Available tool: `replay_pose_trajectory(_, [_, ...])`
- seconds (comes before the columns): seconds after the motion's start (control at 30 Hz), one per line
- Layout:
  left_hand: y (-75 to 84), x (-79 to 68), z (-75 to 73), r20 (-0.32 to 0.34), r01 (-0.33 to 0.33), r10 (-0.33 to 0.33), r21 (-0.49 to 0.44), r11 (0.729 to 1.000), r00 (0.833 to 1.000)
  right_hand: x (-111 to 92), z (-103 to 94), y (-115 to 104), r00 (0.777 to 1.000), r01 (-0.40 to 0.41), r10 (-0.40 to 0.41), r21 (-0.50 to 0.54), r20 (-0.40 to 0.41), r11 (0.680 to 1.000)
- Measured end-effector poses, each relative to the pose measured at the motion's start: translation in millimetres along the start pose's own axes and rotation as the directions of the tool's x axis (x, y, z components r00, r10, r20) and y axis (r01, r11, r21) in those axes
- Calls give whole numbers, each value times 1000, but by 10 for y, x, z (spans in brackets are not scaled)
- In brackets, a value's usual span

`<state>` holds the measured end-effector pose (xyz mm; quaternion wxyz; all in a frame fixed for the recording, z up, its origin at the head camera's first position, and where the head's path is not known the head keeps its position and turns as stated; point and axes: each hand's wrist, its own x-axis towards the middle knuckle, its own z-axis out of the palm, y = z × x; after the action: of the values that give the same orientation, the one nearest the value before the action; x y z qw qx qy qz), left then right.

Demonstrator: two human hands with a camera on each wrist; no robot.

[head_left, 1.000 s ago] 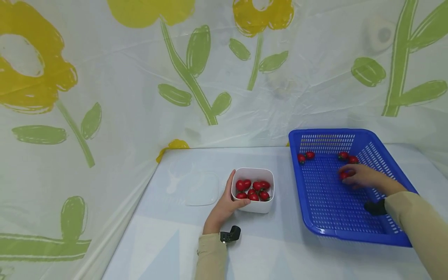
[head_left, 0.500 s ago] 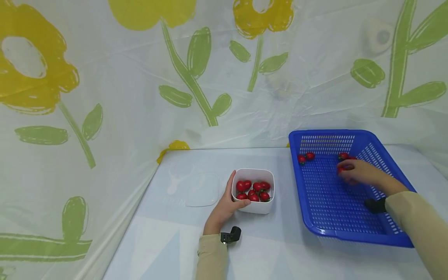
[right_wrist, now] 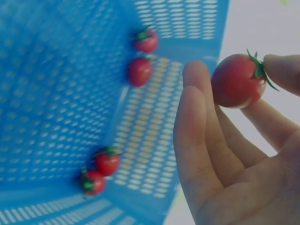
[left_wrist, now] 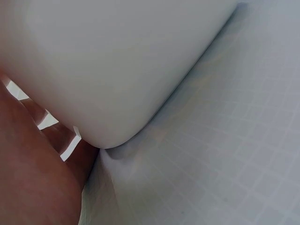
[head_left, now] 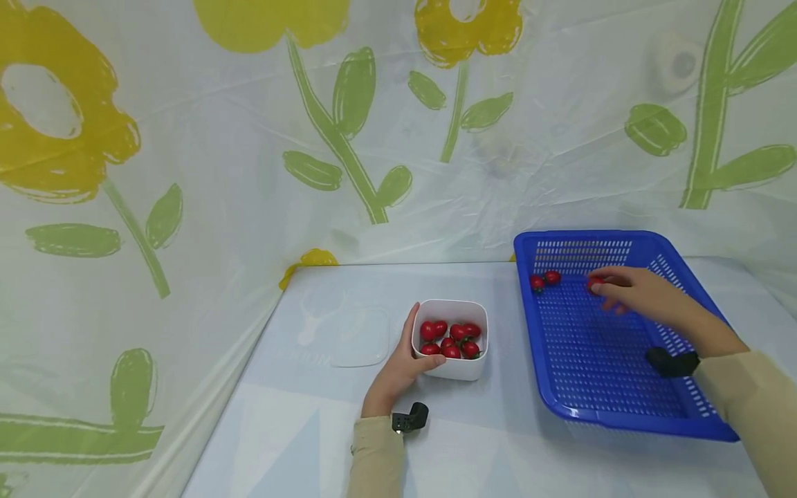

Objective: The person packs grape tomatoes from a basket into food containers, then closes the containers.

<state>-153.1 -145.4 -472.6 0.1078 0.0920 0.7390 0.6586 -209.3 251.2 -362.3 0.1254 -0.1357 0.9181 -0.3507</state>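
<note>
My right hand (head_left: 650, 296) pinches a red cherry tomato (right_wrist: 236, 82) with a green calyx, held up over the blue basket (head_left: 544, 366). In the right wrist view the thumb is at the stem end and fingertips press the opposite side. Two tomatoes (head_left: 551, 277) lie in the basket's far left corner; the right wrist view shows another pair (right_wrist: 107, 163), which my hand covers in the head view. My left hand (head_left: 395, 370) holds a white square container (head_left: 457, 369) by its left side, thumb at the front rim. Several tomatoes (head_left: 451, 351) lie inside it.
A clear flat lid (head_left: 360, 337) lies on the white table (head_left: 299, 415) left of the container. The basket walls rise around my right hand. A flower-printed curtain (head_left: 236, 138) hangs behind and to the left. Each wrist wears a black camera.
My right hand has lifted from the basket floor with the tomato, moving slightly left and toward the far side. The left hand and container stay still.
</note>
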Motion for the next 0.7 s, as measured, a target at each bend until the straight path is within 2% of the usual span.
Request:
replay_pose_trajectory(0.17, [2, -6, -10, -11, -4, 4, 11, 1000, 1000, -81, 2, -203, 998, 56, -55, 20, -41, 998])
replay_pose_trajectory(0.33, [-6, -3, -7, -5, -5, 5, 9, 1000, 1000, -183, 42, -354, 989, 126, -113, 131, -98, 983])
replay_pose_trajectory(0.7, [4, 0, -7, 6, -9, 9, 0, 1000, 1000, -392, 258, -688, 975, 129, -74, 264, -210, 956])
